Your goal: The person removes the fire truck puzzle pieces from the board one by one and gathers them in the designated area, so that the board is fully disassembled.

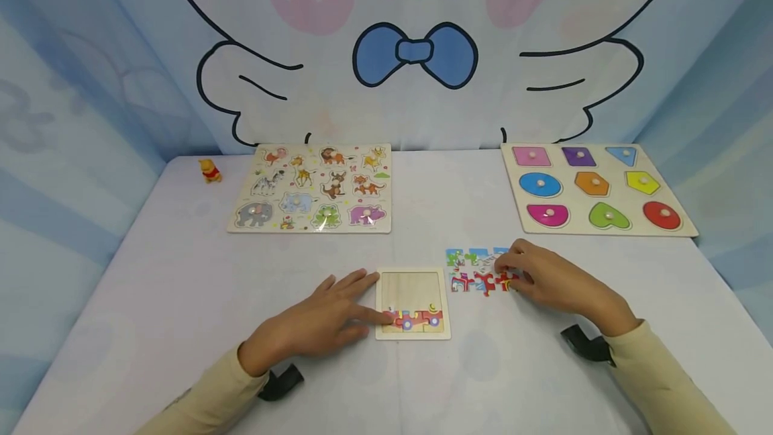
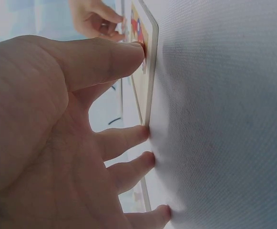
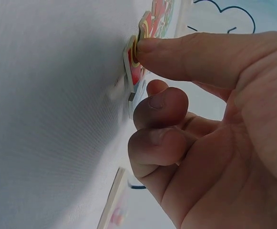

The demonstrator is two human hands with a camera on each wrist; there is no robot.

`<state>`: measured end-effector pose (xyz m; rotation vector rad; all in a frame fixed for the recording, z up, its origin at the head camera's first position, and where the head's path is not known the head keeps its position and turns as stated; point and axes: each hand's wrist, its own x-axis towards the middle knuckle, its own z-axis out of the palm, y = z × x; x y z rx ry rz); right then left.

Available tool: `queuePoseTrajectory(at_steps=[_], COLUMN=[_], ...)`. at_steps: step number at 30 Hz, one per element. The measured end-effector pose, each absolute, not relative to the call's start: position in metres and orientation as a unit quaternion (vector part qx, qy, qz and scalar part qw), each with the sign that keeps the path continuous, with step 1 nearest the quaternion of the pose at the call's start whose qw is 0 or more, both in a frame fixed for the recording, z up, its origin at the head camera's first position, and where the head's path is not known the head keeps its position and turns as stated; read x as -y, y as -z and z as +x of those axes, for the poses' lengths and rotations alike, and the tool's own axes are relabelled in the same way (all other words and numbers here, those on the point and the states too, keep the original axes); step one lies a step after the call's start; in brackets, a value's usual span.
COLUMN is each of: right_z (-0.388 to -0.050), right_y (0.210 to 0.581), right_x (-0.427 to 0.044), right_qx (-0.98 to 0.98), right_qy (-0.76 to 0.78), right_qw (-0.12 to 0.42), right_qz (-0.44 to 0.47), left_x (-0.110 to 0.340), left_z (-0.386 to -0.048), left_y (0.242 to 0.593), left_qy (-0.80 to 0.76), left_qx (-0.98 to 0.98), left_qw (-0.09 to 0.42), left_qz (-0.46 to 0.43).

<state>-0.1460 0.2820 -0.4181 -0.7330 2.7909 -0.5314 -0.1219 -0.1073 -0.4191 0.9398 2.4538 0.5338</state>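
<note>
A small wooden puzzle tray [image 1: 445, 301] lies at the centre, with red vehicle pieces [image 1: 417, 319] along its lower part. My left hand [image 1: 320, 317] is spread at its left side, one digit on the red pieces and another fingertip at the upper left corner. In the left wrist view, the thumb of the left hand [image 2: 57, 114] rests over the tray [image 2: 152, 81]. Right of the tray, loose puzzle pieces [image 1: 484, 282] form two rows. My right hand [image 1: 558, 280] is at their right end. The right wrist view shows the right hand [image 3: 210, 119] with its thumb on a red-and-yellow piece [image 3: 132, 67], other fingers curled.
Behind on the white table [image 1: 181, 287] lie an animal puzzle board [image 1: 314, 229] at the left and a shapes board [image 1: 604, 230] at the right. A small yellow-and-red figurine [image 1: 210, 170] stands at the far left corner. A patterned curtain [image 1: 417, 113] hangs behind.
</note>
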Motion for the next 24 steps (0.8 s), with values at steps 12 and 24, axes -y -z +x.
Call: queuePoseTrajectory(at_steps=[12, 24], right_z=[-0.1463, -0.1459], right_y=[0.4179, 0.4177], right_x=[-0.2817, -0.2814], right_qx=[-0.948, -0.947], right_qy=[0.173, 0.176], right_qw=[0.109, 0.104], right_qz=[-0.243, -0.247], left_x=[0.1082, 0.1082], left_z=[-0.1226, -0.122], left_y=[0.4198, 0.42], left_qy=[-0.196, -0.196], left_qx=[-0.89, -0.89], left_qw=[0.229, 0.224], left_qz=[0.343, 0.345])
